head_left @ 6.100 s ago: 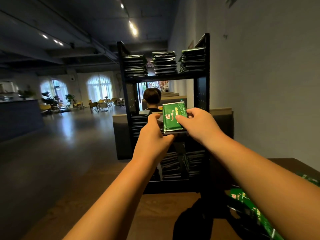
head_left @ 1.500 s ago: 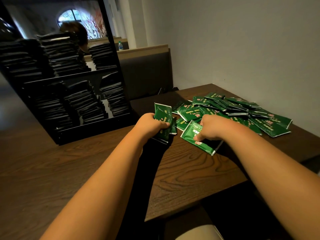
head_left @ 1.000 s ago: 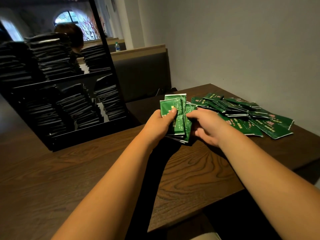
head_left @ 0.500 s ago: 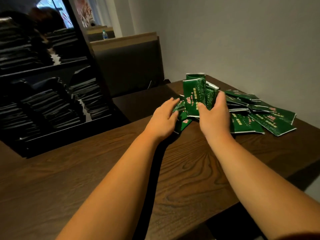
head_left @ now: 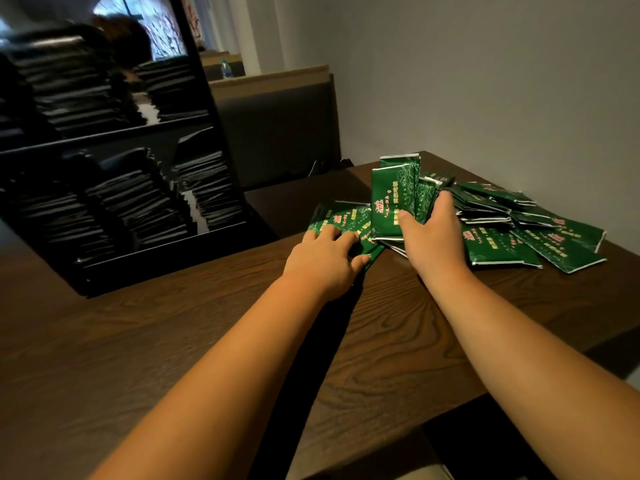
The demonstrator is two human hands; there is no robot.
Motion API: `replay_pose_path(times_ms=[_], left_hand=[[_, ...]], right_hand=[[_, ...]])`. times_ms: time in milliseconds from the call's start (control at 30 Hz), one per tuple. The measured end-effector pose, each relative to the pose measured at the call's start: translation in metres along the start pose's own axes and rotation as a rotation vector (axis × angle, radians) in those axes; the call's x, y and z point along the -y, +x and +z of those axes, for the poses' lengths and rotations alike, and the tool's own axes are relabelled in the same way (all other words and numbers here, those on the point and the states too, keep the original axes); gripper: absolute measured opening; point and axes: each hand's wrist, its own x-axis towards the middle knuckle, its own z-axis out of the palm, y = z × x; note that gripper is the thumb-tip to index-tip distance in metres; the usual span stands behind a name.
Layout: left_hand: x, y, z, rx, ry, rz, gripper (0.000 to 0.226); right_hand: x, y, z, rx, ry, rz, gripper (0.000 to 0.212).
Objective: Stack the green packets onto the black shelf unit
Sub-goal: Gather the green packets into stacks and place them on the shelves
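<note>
counter [head_left: 194, 341]: dark wood-grain top, carrying every item listed here except the bench back and the bottle, and running to the grey wall [head_left: 485, 81] at right

black shelf unit [head_left: 166, 263]: standing on the counter at far left, blurred; two tiers are showing, each holding stacked packets [head_left: 135, 202] that are looking dark in the shade

bench back [head_left: 277, 133]: padded and dark, standing behind the counter, between the shelf unit and the wall

green packets [head_left: 561, 242]: lying loose and overlapping in a flat heap on the counter's far right side, near the wall and well apart from the shelf unit

bundle [head_left: 391, 199]: several green packets gathered together, standing on end just left of the heap

right hand [head_left: 433, 237]: gripping the bundle, thumb pressing on the front packet and fingers wrapping round the back

left hand [head_left: 325, 258]: lying flat with fingers spread, resting on two or three green packets that are lying on the counter just beside the bundle

bottle [head_left: 225, 69]: small and clear, standing far behind the bench back
</note>
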Motion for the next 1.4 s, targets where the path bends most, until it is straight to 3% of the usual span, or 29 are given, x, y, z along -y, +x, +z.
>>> replay_pose_path(times_ms=[233, 333, 433, 567, 733, 900, 1133, 1267, 1400], left_hand=[[0.035, -0.085, -0.014, -0.055, 0.088, -0.056, 0.062], [0.053, -0.104, -0.023, -0.12, 0.041, -0.101, 0.056], [0.069, -0.113, -0.032, -0.163, -0.004, -0.216, 0.059], [0.079, -0.114, -0.025, -0.193, -0.144, -0.326, 0.071], [0.091, -0.107, -0.015, -0.254, -0.203, -0.348, 0.058], [0.101, -0.102, -0.015, -0.307, -0.463, -0.433, 0.039], [0.109, -0.112, -0.025, -0.658, -0.895, -0.352, 0.024], [0.111, -0.111, -0.026, -0.703, -1.201, -0.23, 0.019], [0.102, -0.111, -0.024, -0.692, -1.083, -0.246, 0.029]], right_hand=[[0.03, -0.019, 0.019, 0.107, 0.071, 0.072, 0.051], [0.047, -0.025, 0.035, 0.136, 0.153, 0.172, 0.066], [0.06, -0.037, 0.058, 0.147, 0.235, 0.225, 0.064], [0.058, -0.054, 0.081, 0.153, 0.27, 0.19, 0.066], [0.052, -0.061, 0.082, 0.182, 0.321, 0.108, 0.063], [0.047, -0.055, 0.086, 0.173, 0.286, 0.093, 0.059], [0.056, -0.061, 0.088, 0.316, 0.327, 0.017, 0.073], [0.067, -0.075, 0.088, 0.446, 0.383, -0.045, 0.062], [0.07, -0.089, 0.09, 0.697, 0.442, -0.071, 0.032]])
